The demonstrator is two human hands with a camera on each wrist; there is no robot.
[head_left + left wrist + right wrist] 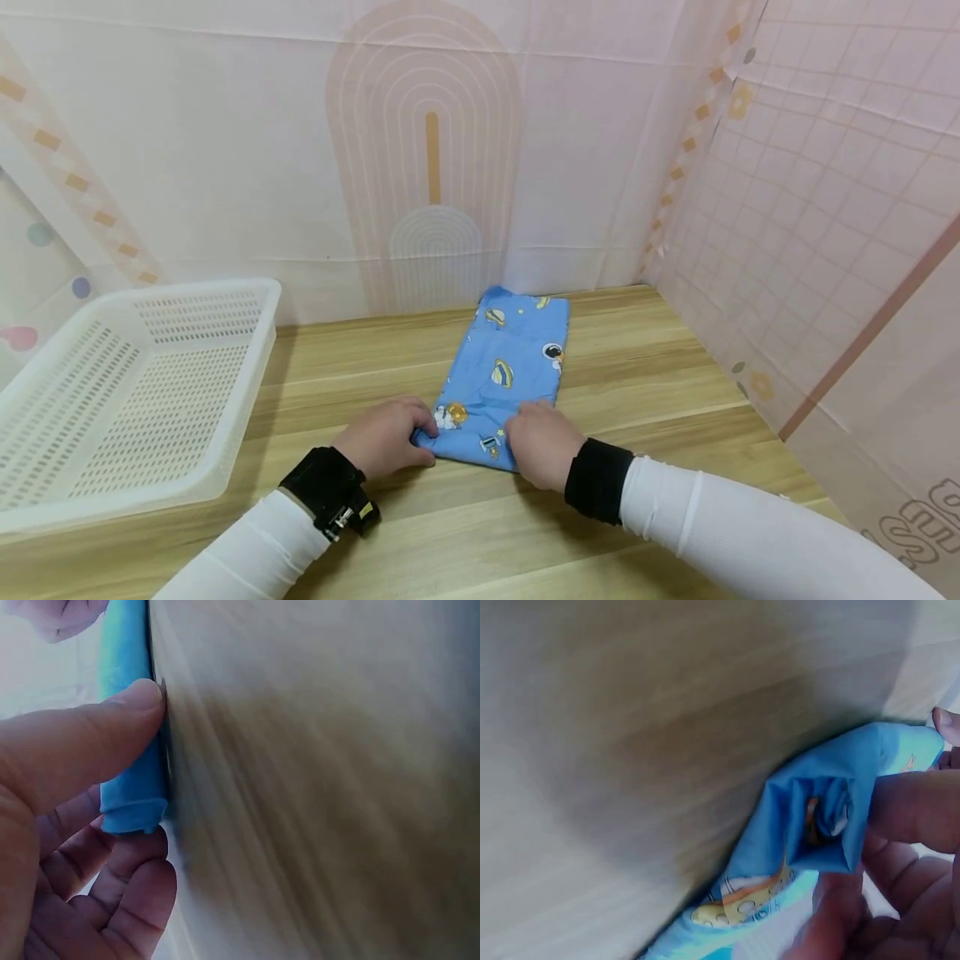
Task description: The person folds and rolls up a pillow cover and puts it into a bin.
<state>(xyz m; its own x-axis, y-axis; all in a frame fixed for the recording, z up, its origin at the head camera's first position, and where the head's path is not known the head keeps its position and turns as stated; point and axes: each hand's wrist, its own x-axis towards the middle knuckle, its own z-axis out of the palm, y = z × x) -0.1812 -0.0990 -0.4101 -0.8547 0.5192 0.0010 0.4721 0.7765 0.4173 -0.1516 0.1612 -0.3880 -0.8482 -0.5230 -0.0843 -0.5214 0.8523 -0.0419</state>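
Note:
A blue cloth (498, 367) printed with planets and astronauts lies as a long folded strip on the wooden table, its near end turned over into a roll. At the roll's left end my left hand (386, 437) grips it, the thumb (112, 727) along the near side and the fingers curled by the end. My right hand (546, 446) holds the right end of the roll between thumb and fingers. In the right wrist view, the open end of the roll (821, 817) shows several layers wound inside. The far part of the strip lies flat.
A white perforated plastic basket (258, 358) stands on the left of the table (352, 358). A patterned wall covering (285, 167) rises behind the table, and another covered panel (810, 217) stands along the right side.

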